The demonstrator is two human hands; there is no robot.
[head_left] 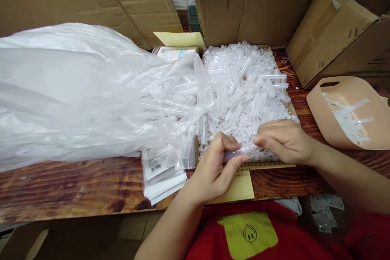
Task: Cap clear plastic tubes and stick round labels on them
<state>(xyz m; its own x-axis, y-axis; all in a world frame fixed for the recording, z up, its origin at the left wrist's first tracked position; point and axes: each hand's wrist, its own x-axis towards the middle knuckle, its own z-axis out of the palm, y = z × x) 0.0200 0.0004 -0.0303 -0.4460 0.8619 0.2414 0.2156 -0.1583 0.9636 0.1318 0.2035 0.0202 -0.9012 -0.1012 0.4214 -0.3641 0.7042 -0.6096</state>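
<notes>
Between thumb and fingers, my left hand (pixel 217 166) grips a clear plastic tube (pixel 237 152), tilted slightly up to the right. My right hand (pixel 282 141) is closed at the tube's right end, its thumb and curled forefinger pressed there; whether a small part sits in that pinch is hidden. Beneath both hands lies a heap of small clear plastic caps (pixel 243 48) with many more clear tubes (pixel 236 97) strewn over it, in a shallow cardboard tray (pixel 294 111). A large translucent plastic bag (pixel 76 97) spills tubes from its mouth on the left.
A beige plastic bin (pixel 319 124) with white strips (pixel 355 120) inside stands at the right. Cardboard boxes (pixel 332 32) line the back. Printed labels in plastic sleeves (pixel 155 164) and yellow paper (pixel 240 187) lie near the wooden table's (pixel 76 191) front edge.
</notes>
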